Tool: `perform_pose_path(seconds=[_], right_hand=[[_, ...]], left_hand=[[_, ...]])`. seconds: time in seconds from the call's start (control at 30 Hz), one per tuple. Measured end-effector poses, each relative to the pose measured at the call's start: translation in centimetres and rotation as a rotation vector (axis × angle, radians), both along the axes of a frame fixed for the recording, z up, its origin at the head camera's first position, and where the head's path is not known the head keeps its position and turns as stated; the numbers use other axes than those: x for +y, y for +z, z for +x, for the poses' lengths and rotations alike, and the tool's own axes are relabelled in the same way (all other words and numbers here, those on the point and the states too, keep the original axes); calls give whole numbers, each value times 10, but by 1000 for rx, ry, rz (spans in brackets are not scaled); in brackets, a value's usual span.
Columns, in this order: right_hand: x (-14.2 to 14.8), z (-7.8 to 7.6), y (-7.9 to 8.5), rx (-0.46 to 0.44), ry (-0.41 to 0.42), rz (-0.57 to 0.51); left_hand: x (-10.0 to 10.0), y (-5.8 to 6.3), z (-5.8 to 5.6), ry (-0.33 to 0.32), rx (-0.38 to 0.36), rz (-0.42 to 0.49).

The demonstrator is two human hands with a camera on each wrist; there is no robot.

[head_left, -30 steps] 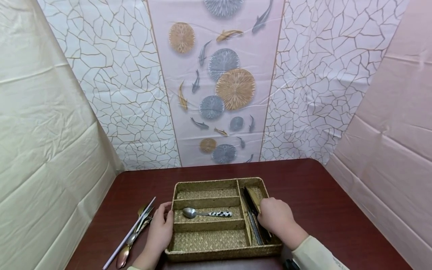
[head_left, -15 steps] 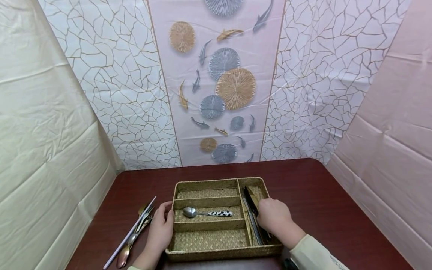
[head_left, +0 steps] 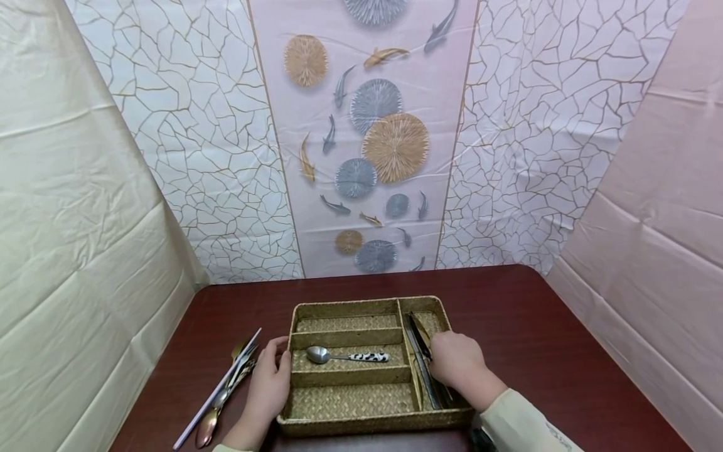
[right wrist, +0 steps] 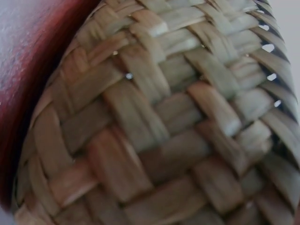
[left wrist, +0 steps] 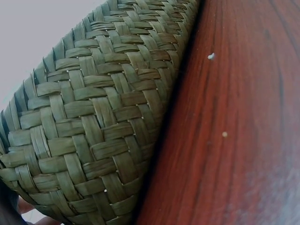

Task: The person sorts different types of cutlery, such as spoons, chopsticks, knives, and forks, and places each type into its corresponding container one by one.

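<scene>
Cutlery of silver, gold and copper-coloured metal lies bundled at the far left on the dark red wood-grain counter, with a slim pale lilac stick laid along it. Beside it, the left hand rests against the left end of a rectangular greenish-brown woven tray, its fingers relaxed rather than clenched. That light brace seems right: enough to stop sliding, without bending the woven wall.

In the tray's middle crosswise compartment lies a silver spoon with a black-and-white patterned handle; it is best left undisturbed. In the long right compartment lie lengthwise dark, gold and silver utensils. The right hand reaches over the right wall with fingers bent down inside; whether they grasp a utensil or the wall cannot be told. If the step is settling these pieces, small nudges along their length should work better than pressing down.

No brand or label can be read; the pale right sleeve bears a small mark, too indistinct to make out.
</scene>
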State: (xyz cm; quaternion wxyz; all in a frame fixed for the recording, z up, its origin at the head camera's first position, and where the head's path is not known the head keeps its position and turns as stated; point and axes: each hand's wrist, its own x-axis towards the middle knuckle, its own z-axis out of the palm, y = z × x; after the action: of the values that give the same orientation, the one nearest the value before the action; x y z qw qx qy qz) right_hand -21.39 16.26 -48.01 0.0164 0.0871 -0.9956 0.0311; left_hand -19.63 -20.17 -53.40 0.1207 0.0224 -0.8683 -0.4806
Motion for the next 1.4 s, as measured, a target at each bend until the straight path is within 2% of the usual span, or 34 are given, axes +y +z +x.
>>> perform_pose_path(seconds=[0.57, 0.93, 1.13, 1.3, 1.4], right_hand=[[1, -4, 2, -36, -2, 24], [1, 1, 1, 63, 4, 3], [2, 3, 1, 64, 3, 4], [4, 3, 4, 60, 46, -14], [7, 1, 8, 60, 79, -61]], left_hand=[[0, 2, 1, 2, -16, 4], [0, 2, 1, 3, -23, 6], [1, 2, 1, -2, -10, 3], [1, 2, 2, 3, 11, -7], [1, 2, 1, 4, 24, -14]])
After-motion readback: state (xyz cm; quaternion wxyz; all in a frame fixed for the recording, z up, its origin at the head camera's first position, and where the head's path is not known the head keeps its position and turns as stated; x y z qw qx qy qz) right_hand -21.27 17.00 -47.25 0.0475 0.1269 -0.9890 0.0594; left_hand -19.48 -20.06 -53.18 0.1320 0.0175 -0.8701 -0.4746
